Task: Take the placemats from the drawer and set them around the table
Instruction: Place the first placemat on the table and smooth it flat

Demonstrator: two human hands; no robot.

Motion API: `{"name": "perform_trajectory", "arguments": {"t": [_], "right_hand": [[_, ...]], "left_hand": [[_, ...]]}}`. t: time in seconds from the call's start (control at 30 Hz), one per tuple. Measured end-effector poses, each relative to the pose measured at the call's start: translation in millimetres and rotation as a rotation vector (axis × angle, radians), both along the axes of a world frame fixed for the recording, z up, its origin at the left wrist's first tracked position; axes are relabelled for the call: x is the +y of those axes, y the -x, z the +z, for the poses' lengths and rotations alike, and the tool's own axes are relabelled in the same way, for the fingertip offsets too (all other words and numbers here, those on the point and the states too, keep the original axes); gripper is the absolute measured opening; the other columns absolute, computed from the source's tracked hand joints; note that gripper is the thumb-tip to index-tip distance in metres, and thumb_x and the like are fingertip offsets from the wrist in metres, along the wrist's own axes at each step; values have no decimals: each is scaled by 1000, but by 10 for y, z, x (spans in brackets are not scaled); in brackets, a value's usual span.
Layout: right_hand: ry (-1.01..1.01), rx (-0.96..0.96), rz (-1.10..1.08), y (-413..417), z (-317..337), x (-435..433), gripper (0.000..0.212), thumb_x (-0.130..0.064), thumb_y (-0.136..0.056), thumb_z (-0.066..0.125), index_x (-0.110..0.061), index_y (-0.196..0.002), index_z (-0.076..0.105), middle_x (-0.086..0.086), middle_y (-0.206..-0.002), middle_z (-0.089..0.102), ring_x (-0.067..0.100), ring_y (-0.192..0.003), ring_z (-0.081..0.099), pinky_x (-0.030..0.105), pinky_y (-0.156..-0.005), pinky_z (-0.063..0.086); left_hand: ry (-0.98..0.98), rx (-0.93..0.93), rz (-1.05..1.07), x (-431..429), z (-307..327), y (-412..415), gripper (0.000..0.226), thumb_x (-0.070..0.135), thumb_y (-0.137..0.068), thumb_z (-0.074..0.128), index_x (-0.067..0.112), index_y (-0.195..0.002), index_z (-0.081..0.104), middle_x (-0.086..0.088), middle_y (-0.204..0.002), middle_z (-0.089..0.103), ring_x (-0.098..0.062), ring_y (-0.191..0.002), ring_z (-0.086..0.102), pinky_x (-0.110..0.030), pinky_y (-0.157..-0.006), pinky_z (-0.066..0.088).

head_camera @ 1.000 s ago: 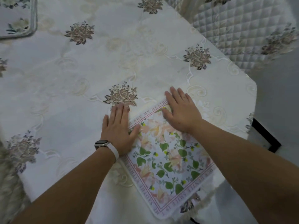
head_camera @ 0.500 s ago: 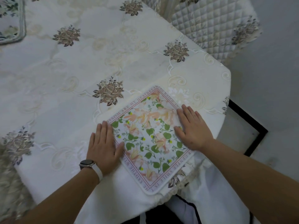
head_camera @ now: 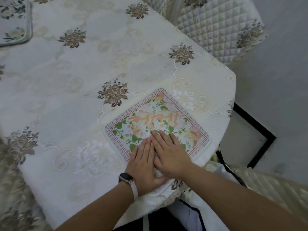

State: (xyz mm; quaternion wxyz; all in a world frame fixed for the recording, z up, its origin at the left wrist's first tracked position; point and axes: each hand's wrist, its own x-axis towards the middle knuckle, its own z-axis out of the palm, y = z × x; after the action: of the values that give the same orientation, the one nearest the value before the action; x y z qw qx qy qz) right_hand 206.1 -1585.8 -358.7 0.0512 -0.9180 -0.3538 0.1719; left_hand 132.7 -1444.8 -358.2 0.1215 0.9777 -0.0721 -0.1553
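A square floral placemat (head_camera: 160, 120) with a pink lettered border lies flat near the table's near right corner, turned like a diamond. My left hand (head_camera: 144, 165), with a watch on the wrist, and my right hand (head_camera: 170, 154) rest side by side, fingers straight, on the mat's near corner and hide it. A second placemat (head_camera: 15, 20) with a grey-green edge lies at the far left of the table. The table (head_camera: 83, 72) wears a cream cloth embroidered with brown flowers.
A chair with a quilted cream cover (head_camera: 216, 25) stands at the table's far right side. Another quilted chair seat (head_camera: 270, 189) is at the near right. The grey floor (head_camera: 283, 97) with a black line lies to the right.
Both hands have slid from the mat's left and right sides toward each other and now lie together on its near corner. The mat has stayed in place.
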Motion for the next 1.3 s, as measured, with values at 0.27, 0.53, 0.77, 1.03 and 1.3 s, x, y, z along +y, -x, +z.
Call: {"name": "perform_trajectory", "arguments": {"t": [0.27,0.53,0.77,1.03,1.3], "right_hand": [[17,-36,-68,-586,-32,-47,67,-59,-98,18,-30,-157,5,-4,-165,-4,20,-152,-7,48,-122,-3],[29,-7,-310,-638,4,-746,68,-58,-97,13,-28,-157,0,-4,-165,-9,19,-151,-8,44,-122,0],[11,44,-352,-569,106,-1104,70,-57,-94,8,-26,-157,5,-1,-166,-1,21,-152,-2,43,-122,3],[-117,-85,-228,-421,415,-738,42,-40,-91,36,-12,-111,61,5,-113,60,25,-103,58,37,-84,48],[-198,-91,35,18,1094,424,43,-39,-97,46,-12,-128,59,6,-124,61,25,-105,58,41,-86,51]], "left_hand": [[-81,-49,88,128,1,-519,106,87,-80,17,15,-156,1,-2,-163,-6,-21,-150,-8,-49,-120,-2],[-115,3,239,367,17,-189,85,73,-89,10,23,-155,-9,-1,-162,-14,-20,-148,-16,-46,-120,-3],[-147,143,267,605,208,301,81,71,-91,10,24,-152,-15,2,-158,-24,-18,-148,-18,-43,-120,-3],[-111,101,399,945,540,844,82,62,-82,20,20,-153,27,-4,-159,28,-23,-146,25,-41,-117,22],[-126,-119,405,1614,1006,1242,62,52,-85,42,18,-136,54,-8,-137,57,-30,-122,57,-49,-97,48]]}}
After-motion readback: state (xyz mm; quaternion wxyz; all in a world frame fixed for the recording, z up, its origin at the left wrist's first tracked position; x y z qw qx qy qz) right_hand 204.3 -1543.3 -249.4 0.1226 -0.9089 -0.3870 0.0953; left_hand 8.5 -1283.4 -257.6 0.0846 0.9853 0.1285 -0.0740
